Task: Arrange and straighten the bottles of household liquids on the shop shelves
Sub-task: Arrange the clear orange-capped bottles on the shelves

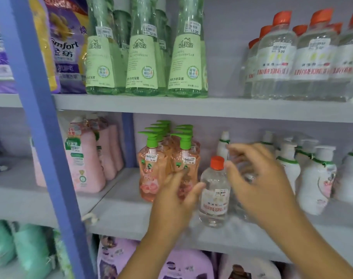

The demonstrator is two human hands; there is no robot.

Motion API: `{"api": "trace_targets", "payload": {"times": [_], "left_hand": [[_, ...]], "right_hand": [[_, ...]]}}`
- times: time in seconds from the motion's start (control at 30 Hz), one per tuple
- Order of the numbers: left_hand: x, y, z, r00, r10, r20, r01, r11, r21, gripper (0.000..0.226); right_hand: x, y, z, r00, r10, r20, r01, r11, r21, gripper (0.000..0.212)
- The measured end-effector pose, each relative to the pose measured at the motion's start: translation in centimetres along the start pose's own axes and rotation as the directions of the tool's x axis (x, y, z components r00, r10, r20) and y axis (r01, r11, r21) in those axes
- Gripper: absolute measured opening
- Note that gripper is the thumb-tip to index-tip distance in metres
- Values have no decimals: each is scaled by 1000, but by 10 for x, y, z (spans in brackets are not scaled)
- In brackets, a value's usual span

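Note:
A clear bottle with an orange cap (215, 190) stands upright on the middle shelf (123, 216), between my two hands. My left hand (175, 200) is open: its fingertips rest against the front peach pump bottles (151, 168) and its thumb touches the clear bottle's left side. To that bottle's right, my right hand (258, 184) is blurred, fingers spread and curled, thumb close to the orange cap. A second clear bottle (244, 176) shows partly behind those fingers; I cannot tell if they touch it.
White bottles with green neck bands (316, 178) fill the right of the middle shelf, pink jugs (85, 158) the left. Above stand green bottles (186, 63) and orange-capped clear bottles (276, 63). A blue upright (42, 117) crosses the left foreground.

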State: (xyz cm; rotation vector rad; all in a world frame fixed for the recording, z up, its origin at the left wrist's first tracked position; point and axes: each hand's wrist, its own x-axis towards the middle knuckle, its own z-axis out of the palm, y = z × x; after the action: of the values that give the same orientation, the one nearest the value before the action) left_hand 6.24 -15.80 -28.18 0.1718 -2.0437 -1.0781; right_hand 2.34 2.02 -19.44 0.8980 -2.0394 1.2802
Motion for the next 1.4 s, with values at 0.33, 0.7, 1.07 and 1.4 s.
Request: {"api": "trace_targets", "payload": {"times": [0.33, 0.7, 1.07, 1.4], "left_hand": [[32, -86, -66, 957, -289, -16, 289, 957, -2, 49], [38, -97, -70, 967, -251, 35, 249, 967, 45, 58], [39, -94, -70, 973, -231, 1, 231, 973, -17, 59], [-4, -24, -5, 992, 17, 128, 26, 943, -332, 43]], "right_hand": [[-60, -9, 144, 886, 356, 298, -421, 886, 194, 85], [-32, 33, 176, 880, 464, 97, -471, 880, 65, 80], [-28, 30, 173, 904, 414, 101, -423, 902, 87, 68], [-60, 44, 35, 888, 279, -365, -219, 955, 199, 23]]}}
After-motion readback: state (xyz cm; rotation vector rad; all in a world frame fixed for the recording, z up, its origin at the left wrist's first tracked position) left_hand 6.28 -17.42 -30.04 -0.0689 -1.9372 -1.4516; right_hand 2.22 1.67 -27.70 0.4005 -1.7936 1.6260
